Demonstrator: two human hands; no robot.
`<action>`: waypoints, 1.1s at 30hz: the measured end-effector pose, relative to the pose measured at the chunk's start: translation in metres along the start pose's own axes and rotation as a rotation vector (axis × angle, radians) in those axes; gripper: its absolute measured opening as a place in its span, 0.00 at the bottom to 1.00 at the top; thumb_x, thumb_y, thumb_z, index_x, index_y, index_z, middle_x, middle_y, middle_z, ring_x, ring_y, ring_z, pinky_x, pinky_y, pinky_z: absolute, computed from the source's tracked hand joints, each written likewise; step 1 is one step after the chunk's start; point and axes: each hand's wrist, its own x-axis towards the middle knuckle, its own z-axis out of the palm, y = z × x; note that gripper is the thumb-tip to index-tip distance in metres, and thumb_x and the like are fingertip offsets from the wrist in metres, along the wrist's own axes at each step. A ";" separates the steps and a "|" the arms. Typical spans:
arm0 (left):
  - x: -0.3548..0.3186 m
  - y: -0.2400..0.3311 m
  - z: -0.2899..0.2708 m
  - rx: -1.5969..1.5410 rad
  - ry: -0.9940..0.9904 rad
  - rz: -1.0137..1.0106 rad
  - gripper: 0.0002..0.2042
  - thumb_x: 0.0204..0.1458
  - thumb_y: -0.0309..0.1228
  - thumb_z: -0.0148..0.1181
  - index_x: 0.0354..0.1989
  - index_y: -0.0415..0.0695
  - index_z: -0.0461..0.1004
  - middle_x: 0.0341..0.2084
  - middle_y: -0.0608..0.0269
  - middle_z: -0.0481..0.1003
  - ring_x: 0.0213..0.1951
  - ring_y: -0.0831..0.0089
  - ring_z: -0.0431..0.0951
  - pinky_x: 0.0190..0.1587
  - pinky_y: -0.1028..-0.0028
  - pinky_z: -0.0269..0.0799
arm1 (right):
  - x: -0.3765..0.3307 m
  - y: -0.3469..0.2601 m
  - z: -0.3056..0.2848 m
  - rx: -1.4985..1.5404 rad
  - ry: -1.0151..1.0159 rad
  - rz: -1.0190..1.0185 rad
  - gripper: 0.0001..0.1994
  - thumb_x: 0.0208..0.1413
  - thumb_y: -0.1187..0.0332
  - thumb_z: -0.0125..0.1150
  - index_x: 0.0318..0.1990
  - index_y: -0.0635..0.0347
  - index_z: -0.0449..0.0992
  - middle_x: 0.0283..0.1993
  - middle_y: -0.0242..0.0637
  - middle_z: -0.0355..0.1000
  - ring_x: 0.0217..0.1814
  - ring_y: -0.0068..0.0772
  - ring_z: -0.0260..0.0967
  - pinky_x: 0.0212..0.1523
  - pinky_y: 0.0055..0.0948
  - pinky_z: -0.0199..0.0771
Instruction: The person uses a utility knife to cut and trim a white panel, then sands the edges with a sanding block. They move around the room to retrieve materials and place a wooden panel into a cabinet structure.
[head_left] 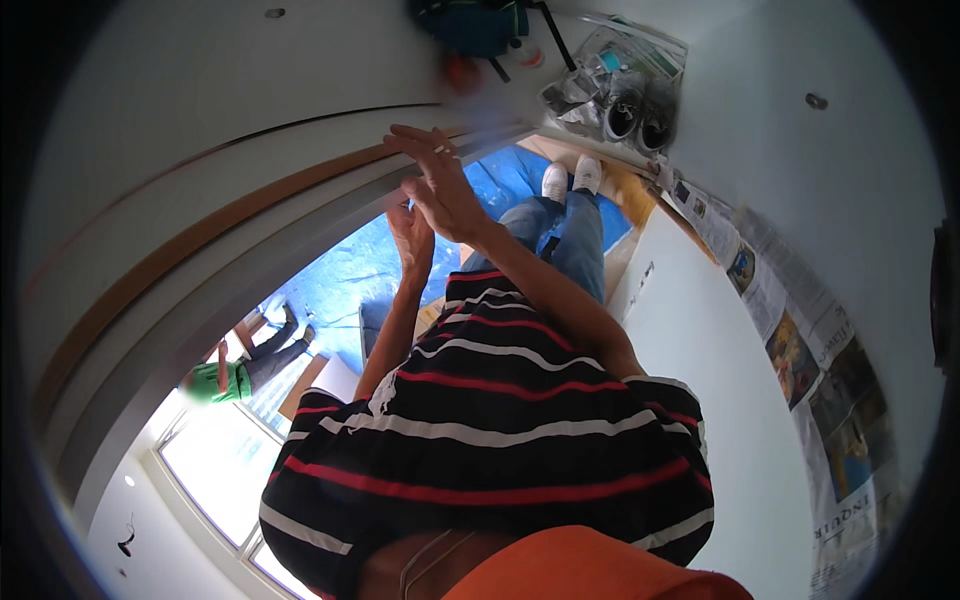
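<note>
The long white board (250, 200) runs diagonally above the blue tarp (350, 270). Right hand (440, 185) lies open, fingers spread on the board's edge. Left hand (412, 235), below the board, is open, touching its underside. Newspapers (800, 350) lie well apart.

A long white trim board (300, 215) with a brown wooden edge runs in a bent diagonal from the lower left up toward the top centre, seemingly pressed flat against the wall.
</note>
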 end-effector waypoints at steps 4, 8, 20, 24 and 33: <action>-0.004 -0.037 0.007 0.012 0.034 -0.252 0.16 0.62 0.27 0.58 0.55 0.34 0.68 0.48 0.47 0.76 0.50 0.65 0.77 0.52 0.66 0.72 | 0.002 0.084 -0.036 0.023 0.178 0.386 0.19 0.64 0.58 0.57 0.58 0.58 0.71 0.56 0.45 0.72 0.64 0.47 0.67 0.64 0.42 0.63; -0.018 -0.087 0.052 -0.022 -0.185 -0.434 0.12 0.64 0.25 0.53 0.55 0.39 0.68 0.48 0.52 0.75 0.48 0.66 0.78 0.46 0.71 0.75 | 0.021 0.246 -0.080 -0.224 0.181 0.502 0.15 0.62 0.62 0.58 0.51 0.61 0.74 0.47 0.45 0.77 0.48 0.45 0.76 0.51 0.39 0.74; -0.034 -0.296 0.134 0.588 -0.469 -0.425 0.17 0.53 0.30 0.61 0.51 0.42 0.72 0.51 0.47 0.73 0.55 0.47 0.72 0.58 0.51 0.65 | 0.153 0.573 -0.018 -0.634 -0.246 0.271 0.24 0.58 0.54 0.59 0.56 0.58 0.74 0.48 0.48 0.79 0.52 0.52 0.77 0.52 0.45 0.75; -0.039 -0.322 0.138 0.587 -0.416 -0.610 0.15 0.50 0.31 0.60 0.46 0.42 0.76 0.48 0.48 0.76 0.52 0.50 0.75 0.58 0.54 0.65 | 0.192 0.645 0.047 -0.572 -0.034 0.342 0.18 0.58 0.57 0.59 0.48 0.60 0.79 0.41 0.49 0.80 0.47 0.53 0.77 0.49 0.45 0.76; -0.072 -0.358 0.148 0.488 -0.268 -0.701 0.11 0.57 0.31 0.58 0.47 0.43 0.73 0.36 0.42 0.77 0.42 0.47 0.78 0.45 0.54 0.72 | 0.221 0.695 0.068 -0.665 0.099 0.404 0.17 0.60 0.52 0.55 0.42 0.54 0.80 0.44 0.53 0.78 0.46 0.62 0.76 0.46 0.55 0.75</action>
